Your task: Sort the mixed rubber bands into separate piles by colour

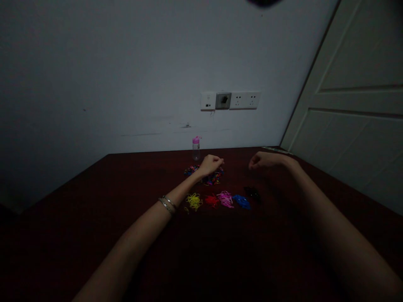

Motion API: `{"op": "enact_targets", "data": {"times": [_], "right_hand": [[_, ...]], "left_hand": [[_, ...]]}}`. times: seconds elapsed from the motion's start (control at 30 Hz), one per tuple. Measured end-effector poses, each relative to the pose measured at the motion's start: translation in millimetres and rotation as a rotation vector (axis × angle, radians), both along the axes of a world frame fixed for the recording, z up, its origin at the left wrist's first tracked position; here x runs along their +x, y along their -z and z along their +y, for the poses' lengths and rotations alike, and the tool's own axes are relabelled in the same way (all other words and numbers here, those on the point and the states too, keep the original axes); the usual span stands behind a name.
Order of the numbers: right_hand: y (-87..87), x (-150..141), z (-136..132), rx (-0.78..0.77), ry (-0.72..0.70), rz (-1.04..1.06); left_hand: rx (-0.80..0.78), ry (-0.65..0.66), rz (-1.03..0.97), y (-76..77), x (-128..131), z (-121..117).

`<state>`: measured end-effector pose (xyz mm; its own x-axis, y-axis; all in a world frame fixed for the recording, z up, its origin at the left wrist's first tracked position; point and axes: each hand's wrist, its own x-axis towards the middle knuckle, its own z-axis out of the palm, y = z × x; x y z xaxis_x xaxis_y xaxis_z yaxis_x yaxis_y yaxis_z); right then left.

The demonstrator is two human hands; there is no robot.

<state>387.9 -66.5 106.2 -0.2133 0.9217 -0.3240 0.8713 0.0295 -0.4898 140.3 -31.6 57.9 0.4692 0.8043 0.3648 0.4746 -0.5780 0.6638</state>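
My left hand [211,164] reaches over a mixed pile of small coloured loops [211,180] that look like rubber bands. Its fingers are pinched together, and whatever is between them is too small to make out. To the right, my right hand [262,160] hovers above the table with curled fingers; anything in them is hidden. Nearer me, a row of sorted heaps runs left to right: yellow loops [194,201], red loops [212,200], pink loops [226,199], blue loops [242,201] and black loops [252,193]. One yellowish loop [187,210] lies apart.
Behind the mixed pile, a clear bottle [196,152] with a pink lid stands upright on the dark red table [94,201]. The wall behind carries sockets [244,100]. A pale panelled door [352,105] borders the right side. The light is dim.
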Motion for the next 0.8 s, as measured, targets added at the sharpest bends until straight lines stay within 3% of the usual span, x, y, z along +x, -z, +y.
{"op": "enact_targets", "data": {"times": [0.13,0.4,0.63,0.8], "right_hand": [[-2.6,-9.8,-1.0,0.07,-0.072,0.044],[12.6,-40.3,-2.1,0.058,-0.124,0.175],[43.3,-71.2,12.2,0.298,-0.181,0.121],[63.8,-81.0,12.4,0.399,-0.053,-0.023]], "left_hand": [[0.051,-0.203,-0.085,5.4,-48.5,30.0],[-0.1,-0.455,-0.2,38.6,-121.5,57.5],[-0.177,-0.497,-0.311,53.6,-132.9,62.4],[-0.156,-0.469,-0.301,52.3,-132.1,57.7]]}}
